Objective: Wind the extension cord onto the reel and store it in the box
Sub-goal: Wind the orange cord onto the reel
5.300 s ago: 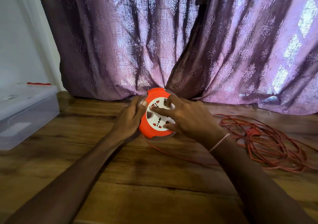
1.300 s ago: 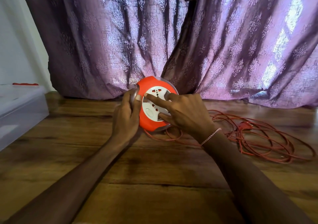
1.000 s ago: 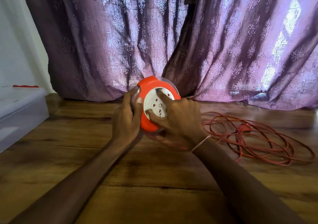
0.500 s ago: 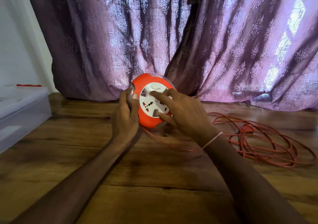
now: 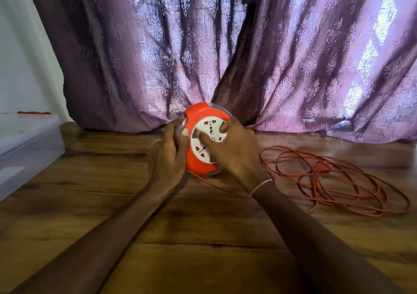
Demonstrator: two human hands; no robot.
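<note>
Both forearms enter from 6 o'clock, cut off by the bottom edge, over a wooden surface (image 5: 203,255). A thin bracelet (image 5: 261,183) circles the right wrist. The left hand (image 5: 168,156) grasps the reel (image 5: 198,117) at its 9 o'clock rim, thumb on the front edge, the fingers wrapped behind it and hidden. The right hand (image 5: 234,151) covers the reel's 3 o'clock side, its thumb and a bent fingertip gripping the white socket face. The reel stands on edge on the wood, just in front of the purple curtain (image 5: 225,56); how much cord is wound inside cannot be made out. From under it one strand passes beneath the right wrist to the loose red cord (image 5: 352,194) piled at 3 to 4 o'clock, its plug (image 5: 321,166) blurred among the loops. A clear box (image 5: 27,149) at 9 o'clock is cut off by the frame.

Half a second ago a round button sat at 12 o'clock on the face – now a red-marked socket does.
</note>
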